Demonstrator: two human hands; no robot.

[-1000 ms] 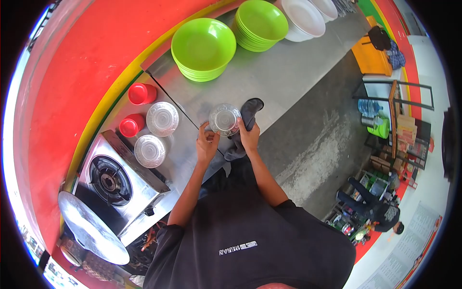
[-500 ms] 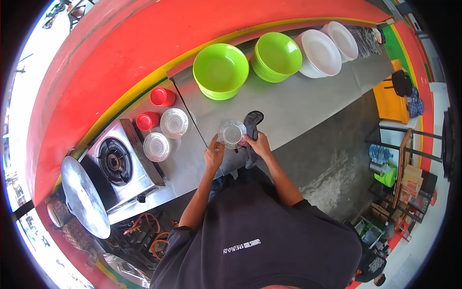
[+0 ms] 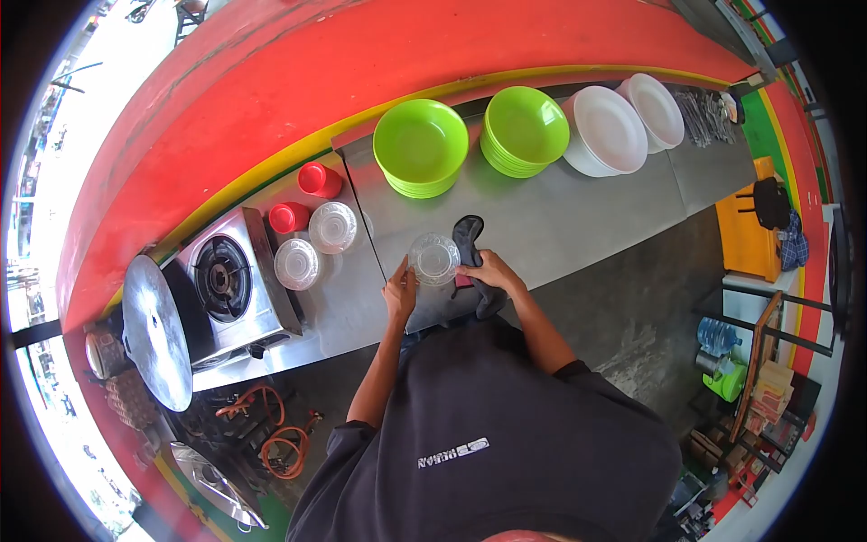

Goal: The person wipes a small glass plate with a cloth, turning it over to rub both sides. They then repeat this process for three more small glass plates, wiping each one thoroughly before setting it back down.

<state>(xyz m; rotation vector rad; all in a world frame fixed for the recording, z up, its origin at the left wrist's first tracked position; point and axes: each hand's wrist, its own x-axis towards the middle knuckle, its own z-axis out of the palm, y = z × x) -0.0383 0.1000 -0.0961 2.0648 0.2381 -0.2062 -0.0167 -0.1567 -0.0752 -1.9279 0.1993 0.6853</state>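
Note:
A clear patterned glass dish (image 3: 434, 259) is held over the steel counter (image 3: 551, 221) between my two hands. My left hand (image 3: 400, 289) pinches its left edge. On the other side my right hand (image 3: 490, 271) grips the dish's right rim, with a dark grey cloth (image 3: 467, 239) lying beside and under that hand. Two more clear glass dishes (image 3: 333, 228) (image 3: 297, 264) rest on the counter to the left, near two red cups (image 3: 320, 180) (image 3: 289, 217).
Stacks of green bowls (image 3: 421, 144) (image 3: 526, 131) and white bowls (image 3: 607, 131) line the wall, with cutlery (image 3: 706, 117) beyond. At the left are a gas stove (image 3: 226, 280) and a large metal lid (image 3: 155, 332). An orange hose (image 3: 284, 443) lies below.
The camera view has shifted, bringing more of the counter's right end into sight. Both hands still hold the glass dish, and the cloth has changed shape beside my right hand.

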